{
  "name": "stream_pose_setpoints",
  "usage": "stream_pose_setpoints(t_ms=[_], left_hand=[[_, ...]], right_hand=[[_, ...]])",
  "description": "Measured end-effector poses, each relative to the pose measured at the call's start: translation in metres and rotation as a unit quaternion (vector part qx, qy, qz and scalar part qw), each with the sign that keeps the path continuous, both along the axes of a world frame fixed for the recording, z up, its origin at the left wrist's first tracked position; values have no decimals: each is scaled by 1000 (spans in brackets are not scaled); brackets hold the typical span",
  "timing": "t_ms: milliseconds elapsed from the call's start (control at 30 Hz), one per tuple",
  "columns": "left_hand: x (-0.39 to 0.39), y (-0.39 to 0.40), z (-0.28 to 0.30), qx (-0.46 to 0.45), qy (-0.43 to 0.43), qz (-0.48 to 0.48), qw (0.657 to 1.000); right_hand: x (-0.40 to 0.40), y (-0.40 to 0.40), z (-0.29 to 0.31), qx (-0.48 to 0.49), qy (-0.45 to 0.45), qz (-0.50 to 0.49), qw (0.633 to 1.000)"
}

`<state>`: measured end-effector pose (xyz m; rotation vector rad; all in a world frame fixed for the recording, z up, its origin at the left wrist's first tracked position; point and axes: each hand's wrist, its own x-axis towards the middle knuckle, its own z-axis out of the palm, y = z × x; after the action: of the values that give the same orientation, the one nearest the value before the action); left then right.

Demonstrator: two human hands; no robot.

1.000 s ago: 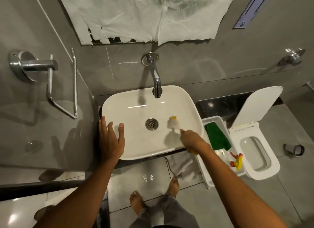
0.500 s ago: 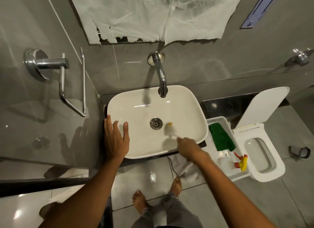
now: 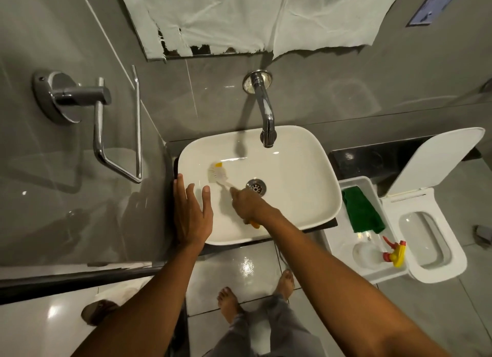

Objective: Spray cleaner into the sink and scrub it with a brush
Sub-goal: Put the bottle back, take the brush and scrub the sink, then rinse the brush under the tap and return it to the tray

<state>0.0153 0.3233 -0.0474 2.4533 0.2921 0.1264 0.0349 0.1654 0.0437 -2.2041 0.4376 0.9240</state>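
A white rectangular sink [image 3: 300, 170] with a metal drain [image 3: 256, 186] sits under a chrome wall tap [image 3: 266, 117]. My right hand [image 3: 250, 205] grips the handle of a small brush [image 3: 217, 174] with white bristles and a yellow tip. The brush head lies against the basin's left inner side, left of the drain. My left hand [image 3: 191, 213] rests flat with spread fingers on the sink's front left rim. A spray bottle [image 3: 394, 251] with a red and yellow trigger lies in a white tray at the right.
The white tray [image 3: 343, 239] beside the sink also holds a green cloth [image 3: 362, 213]. A toilet [image 3: 426, 231] with its lid up stands at the far right. A chrome towel holder [image 3: 101, 122] juts from the left wall. My bare feet stand on wet floor tiles [image 3: 239, 266].
My right hand has carried the brush from the right of the drain across to the basin's left side. My left hand stays on the rim. The camera has shifted left.
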Motion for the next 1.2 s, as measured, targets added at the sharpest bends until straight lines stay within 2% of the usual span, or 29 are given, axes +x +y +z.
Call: stream_pose_setpoints(t_ms=[67, 133, 267, 333, 433, 633, 767, 833, 933, 1000, 1067, 1200], left_hand=[[1, 0, 0, 0, 4, 1, 1000], [1, 0, 0, 0, -4, 1, 1000], [0, 0, 3, -10, -15, 0, 1000], [-1, -1, 3, -13, -15, -1, 1000], [-2, -1, 6, -12, -15, -3, 1000], [-8, -2, 17, 18, -7, -17, 1000], [-11, -1, 24, 26, 26, -37, 999], [-10, -2, 31, 32, 39, -44, 998], [-4, -11, 49, 89, 5, -65, 994], [8, -25, 69, 63, -32, -99, 993], [23, -44, 95, 23, -27, -124, 992], [52, -86, 144, 35, -50, -149, 987]], right_hand=[[-3, 10, 2, 30, 24, 1, 999], [-14, 8, 7, 38, 47, 43, 997], [-59, -20, 15, 67, 145, 30, 987], [-85, -34, 20, 50, 175, 8, 983], [-102, -59, 32, -62, 123, 39, 990], [-102, -151, 56, -189, 74, -65, 977], [-107, -165, 56, -158, 25, -142, 977], [-113, -156, 49, -151, 3, -144, 978], [-124, -141, 34, -100, -11, -192, 976], [-127, -130, 30, -73, -24, -198, 977], [-126, -119, 33, -54, -44, -192, 979], [-118, -106, 39, -37, -88, -171, 981]])
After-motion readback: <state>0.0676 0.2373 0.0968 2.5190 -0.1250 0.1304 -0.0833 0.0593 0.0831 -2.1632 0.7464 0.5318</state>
